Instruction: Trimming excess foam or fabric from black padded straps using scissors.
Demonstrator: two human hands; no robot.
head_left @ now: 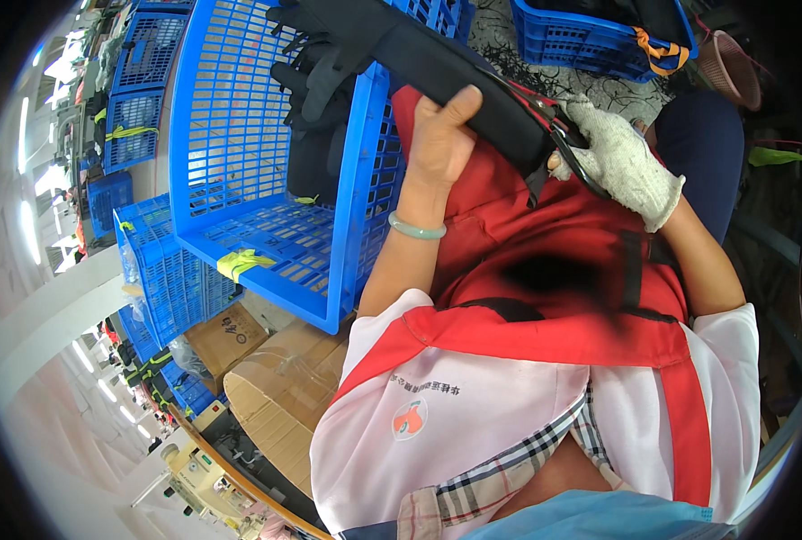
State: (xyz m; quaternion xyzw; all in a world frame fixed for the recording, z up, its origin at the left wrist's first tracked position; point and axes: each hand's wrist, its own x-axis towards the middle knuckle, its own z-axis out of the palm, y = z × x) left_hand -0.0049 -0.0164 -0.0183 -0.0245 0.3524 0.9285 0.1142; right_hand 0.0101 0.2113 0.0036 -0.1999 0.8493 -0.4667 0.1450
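My bare left hand (pixel 441 135), a pale bangle on its wrist, is closed on a long black fabric piece (pixel 419 58), thumb lying on top. The piece slants from over the blue crate down to the red apron (pixel 509 243) on my lap. My right hand (pixel 621 162), in a white knit glove with a bare fingertip showing, grips dark-handled scissors (pixel 563 148). Their blades lie along the piece's right edge, partly hidden, so I cannot tell whether they touch it. More black pieces (pixel 315 135) with finger-like ends hang in the crate.
A large blue plastic crate (pixel 351 198) with a yellow-green tie stands at my left. Another blue crate (pixel 590 45) with an orange tie sits ahead on a floor strewn with black scraps, beside a pinkish basket (pixel 729 72). Cardboard (pixel 284 396) and stacked crates (pixel 171 261) lie further left.
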